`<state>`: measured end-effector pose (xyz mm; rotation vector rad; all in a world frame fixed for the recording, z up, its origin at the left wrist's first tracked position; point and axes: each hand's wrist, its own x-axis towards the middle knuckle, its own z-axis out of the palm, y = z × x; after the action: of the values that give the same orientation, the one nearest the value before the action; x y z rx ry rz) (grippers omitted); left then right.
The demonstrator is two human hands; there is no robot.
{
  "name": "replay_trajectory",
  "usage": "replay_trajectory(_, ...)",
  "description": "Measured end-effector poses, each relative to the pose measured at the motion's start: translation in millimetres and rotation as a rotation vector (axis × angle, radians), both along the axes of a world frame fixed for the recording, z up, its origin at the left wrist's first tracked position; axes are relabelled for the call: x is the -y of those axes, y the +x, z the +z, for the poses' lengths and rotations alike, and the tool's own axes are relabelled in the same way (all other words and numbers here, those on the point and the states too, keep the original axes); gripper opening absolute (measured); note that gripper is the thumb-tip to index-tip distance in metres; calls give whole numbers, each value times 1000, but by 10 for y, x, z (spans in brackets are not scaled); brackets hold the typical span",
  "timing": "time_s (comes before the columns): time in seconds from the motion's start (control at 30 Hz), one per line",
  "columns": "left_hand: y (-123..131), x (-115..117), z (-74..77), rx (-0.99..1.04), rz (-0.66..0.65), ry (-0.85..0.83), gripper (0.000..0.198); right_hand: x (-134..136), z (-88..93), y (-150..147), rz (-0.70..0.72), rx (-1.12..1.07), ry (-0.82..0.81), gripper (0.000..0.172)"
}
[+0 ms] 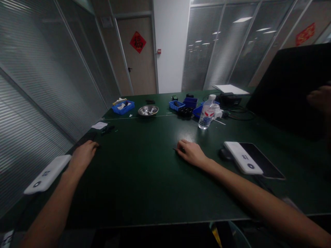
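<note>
My left hand point(83, 155) rests near the table's left edge, its fingers curled down. A small dark bit shows at its fingertips, too dim to name. Beside its wrist lies a white power bank point(48, 174). Over the middle of the green table point(139, 179), my right hand point(190, 152) is closed, with a thin dark tip point(175, 148) sticking out from its fingers on the left. What that tip belongs to is hidden in the hand. A clear water bottle point(206, 115) stands upright beyond my right hand.
A metal bowl point(148, 111) and blue baskets point(123, 107) line the back. At right, a white power bank point(243, 157) overlaps a dark tablet-like slab point(262, 160). A large black panel point(292, 89) rises there, with another person's hand point(320, 100) before it. Dark pieces point(107, 129) lie left.
</note>
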<state>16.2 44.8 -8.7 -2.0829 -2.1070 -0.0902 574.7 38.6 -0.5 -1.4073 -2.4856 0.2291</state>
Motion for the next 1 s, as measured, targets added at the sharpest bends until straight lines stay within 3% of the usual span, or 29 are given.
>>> replay_trajectory(0.47,44,40,26,26,-68,24,41,3,4,7,-1,-17,-2,16)
replay_trajectory(0.77,-71,-45,-51,144,-5,24,39,23,27,-3,5,-12,4,17)
replay_trajectory(1.0,3,3,1,105,19,50,41,-6,-5,8,13,-27,11,15)
